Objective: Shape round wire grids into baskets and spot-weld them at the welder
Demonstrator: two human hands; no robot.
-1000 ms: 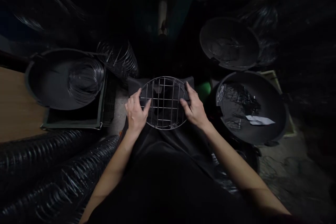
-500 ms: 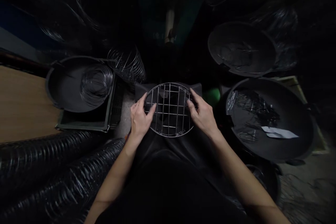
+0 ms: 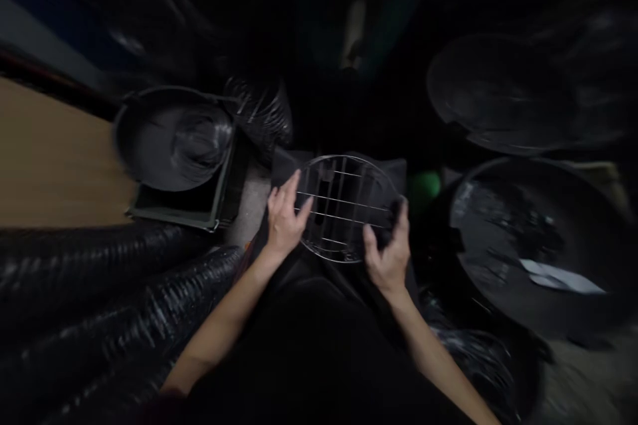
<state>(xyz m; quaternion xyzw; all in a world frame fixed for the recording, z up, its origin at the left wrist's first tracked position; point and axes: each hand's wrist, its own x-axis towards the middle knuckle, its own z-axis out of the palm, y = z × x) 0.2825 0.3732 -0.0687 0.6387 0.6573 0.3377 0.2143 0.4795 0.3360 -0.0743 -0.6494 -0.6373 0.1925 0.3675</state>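
A round metal wire rack [image 3: 343,201] with crossing bars lies level in front of my body, over a dark sheet-like surface [image 3: 396,171]. My left hand [image 3: 285,219] grips its left rim, thumb over the wires and fingers along the edge. On the opposite side my right hand [image 3: 391,257] is closed around the lower right rim, thumb inside the ring and fingers outside. Motion blur softens the rack's upright bars and the right fingertips.
At left, a dark basin [image 3: 142,146] holding coiled wire [image 3: 200,143] rests on a green crate [image 3: 172,218]. Ribbed dark rolls [image 3: 164,305] fill the lower left. Right, a large basin [image 3: 493,292] contains thin metal pieces and white paper [image 3: 563,277]; another basin [image 3: 503,89] stands behind.
The whole view has shifted, so most things appear farther right. My right hand has slid down the rack's right rim. My left hand keeps its place on the left rim.
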